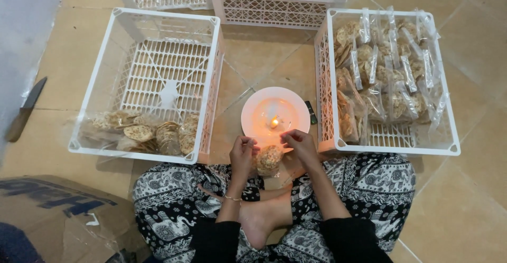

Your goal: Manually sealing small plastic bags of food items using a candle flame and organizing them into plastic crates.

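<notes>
Tiled floor; clear cracker-filled bag [269, 160]

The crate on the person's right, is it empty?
No, the white crate holds many clear bags of round crackers.

four white crates [149, 78], one plate [253, 107], one knife [25, 109]

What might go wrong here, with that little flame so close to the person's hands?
Both the left hand and right hand hold a clear bag of crackers right beside the lit candle on the white plate, so fingers could get singed or the plastic could melt too far. The candle sits on the floor near the person's crossed legs and patterned trousers; a knock might tip it. The filled crate stands close to the flame too.
</notes>
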